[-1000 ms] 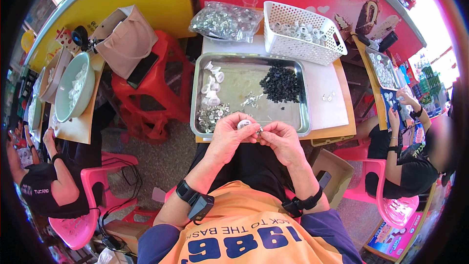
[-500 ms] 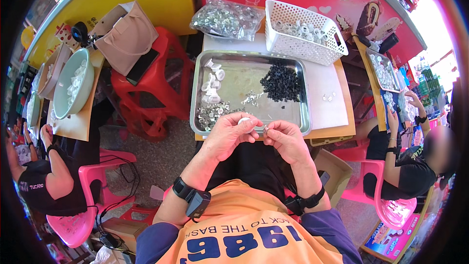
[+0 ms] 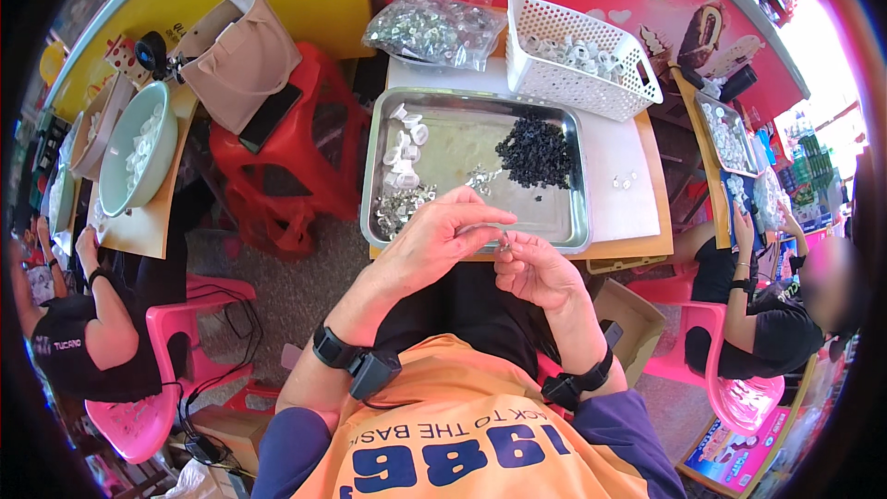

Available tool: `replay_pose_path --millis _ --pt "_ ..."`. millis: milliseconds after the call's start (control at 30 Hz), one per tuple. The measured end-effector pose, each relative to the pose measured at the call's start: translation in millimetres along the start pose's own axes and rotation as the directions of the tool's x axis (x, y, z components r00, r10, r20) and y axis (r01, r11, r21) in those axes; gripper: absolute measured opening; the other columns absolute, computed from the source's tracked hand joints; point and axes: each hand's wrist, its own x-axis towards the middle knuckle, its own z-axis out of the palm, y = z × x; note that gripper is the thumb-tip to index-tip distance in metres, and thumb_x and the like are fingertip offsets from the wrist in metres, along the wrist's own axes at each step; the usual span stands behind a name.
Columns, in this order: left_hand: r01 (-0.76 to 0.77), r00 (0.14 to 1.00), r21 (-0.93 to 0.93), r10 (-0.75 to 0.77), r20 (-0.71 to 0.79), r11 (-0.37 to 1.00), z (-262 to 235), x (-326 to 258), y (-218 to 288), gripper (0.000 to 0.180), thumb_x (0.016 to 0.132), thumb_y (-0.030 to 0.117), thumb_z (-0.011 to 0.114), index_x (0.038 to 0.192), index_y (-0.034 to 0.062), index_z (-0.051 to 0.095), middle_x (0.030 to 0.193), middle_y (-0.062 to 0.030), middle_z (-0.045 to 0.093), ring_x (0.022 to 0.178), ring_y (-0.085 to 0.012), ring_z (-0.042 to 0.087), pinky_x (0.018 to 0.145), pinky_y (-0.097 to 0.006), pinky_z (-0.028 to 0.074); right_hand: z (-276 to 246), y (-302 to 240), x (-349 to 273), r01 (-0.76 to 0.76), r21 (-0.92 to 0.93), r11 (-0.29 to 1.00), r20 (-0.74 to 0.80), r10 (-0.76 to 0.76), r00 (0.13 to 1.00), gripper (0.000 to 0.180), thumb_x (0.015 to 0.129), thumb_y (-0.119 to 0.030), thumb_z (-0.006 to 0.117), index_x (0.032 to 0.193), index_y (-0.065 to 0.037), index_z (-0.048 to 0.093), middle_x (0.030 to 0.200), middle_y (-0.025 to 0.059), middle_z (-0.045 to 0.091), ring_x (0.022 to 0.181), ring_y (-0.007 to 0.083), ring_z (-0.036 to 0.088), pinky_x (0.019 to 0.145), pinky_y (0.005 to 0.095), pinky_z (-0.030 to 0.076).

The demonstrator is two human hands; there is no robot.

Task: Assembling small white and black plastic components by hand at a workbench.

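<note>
My left hand [image 3: 442,238] is over the near edge of the metal tray [image 3: 443,97], its fingers closed and pointing toward my right hand; whatever lies inside them is hidden. Thumb and fingertips of my right hand [image 3: 543,270] pinch a small metal piece [image 3: 504,242], right beside the left fingertips. Inside the tray, white plastic caps [image 3: 403,152] lie along the left side, with a heap of small metal parts [image 3: 399,207] nearer me. A pile of tiny black parts [image 3: 534,155] fills the far right, and a few light-coloured bits [image 3: 481,180] lie mid-tray.
Behind the tray are a clear bag of metal-and-white parts [image 3: 432,30] and a white perforated basket [image 3: 582,83] of translucent pieces. A red stool [image 3: 277,157] holding a beige bag [image 3: 236,69] stands left. Co-workers sit at both sides, near a pale green basin [image 3: 168,152] on the left.
My left hand has turned so its back covers the white piece that showed between its fingers. The right hand has dropped slightly, still pinching. The view has shifted a little.
</note>
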Motion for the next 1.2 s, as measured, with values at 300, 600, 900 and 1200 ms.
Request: replay_pose_path --millis 300,600,900,1200 --pt "-0.131 0.986 0.247 0.101 0.131 0.960 -6 2 3 0.014 0.083 0.009 0.064 0.096 0.0080 0.069 0.083 -0.0081 0.055 0.075 -0.0221 0.057 0.067 -0.031 0.046 7 -2 -4 -0.010 -0.155 0.988 -0.124 -0.009 0.992 0.006 0.088 -0.007 0.059 0.095 -0.006 0.060 0.083 0.0034 0.061 0.064 0.0081 0.050 0.063 0.0251 0.042" --pt "-0.272 0.948 0.319 0.197 0.249 0.908 -8 2 4 0.011 0.083 0.009 0.064 0.093 0.0047 0.066 0.085 -0.0089 0.055 0.076 -0.0261 0.059 0.068 -0.034 0.048 0 -4 -12 -0.047 -0.153 0.987 -0.117 0.029 0.993 0.006 0.087 -0.005 0.061 0.091 -0.001 0.061 0.083 0.0055 0.060 0.067 0.0108 0.052 0.066 0.0252 0.045" --pt "-0.222 0.958 0.374 0.273 -0.089 0.901 13 -10 -2 0.012 0.081 0.004 0.066 0.092 0.0049 0.067 0.084 -0.0083 0.057 0.073 -0.0240 0.060 0.062 -0.032 0.049 12 6 -8 0.294 -0.199 0.935 -0.199 -0.333 0.922 0.013 0.086 0.000 0.061 0.099 -0.001 0.061 0.083 0.0054 0.061 0.071 0.0129 0.056 0.069 0.0273 0.048" --pt "-0.119 0.988 0.251 0.140 -0.068 0.961 5 -6 -2 0.011 0.081 0.005 0.066 0.092 0.0052 0.069 0.084 -0.0077 0.059 0.074 -0.0221 0.060 0.063 -0.031 0.048 14 5 -5 0.200 -0.014 0.980 -0.180 -0.199 0.963 0.018 0.087 0.001 0.058 0.105 -0.003 0.058 0.082 0.0055 0.060 0.068 0.0117 0.055 0.067 0.0262 0.045"
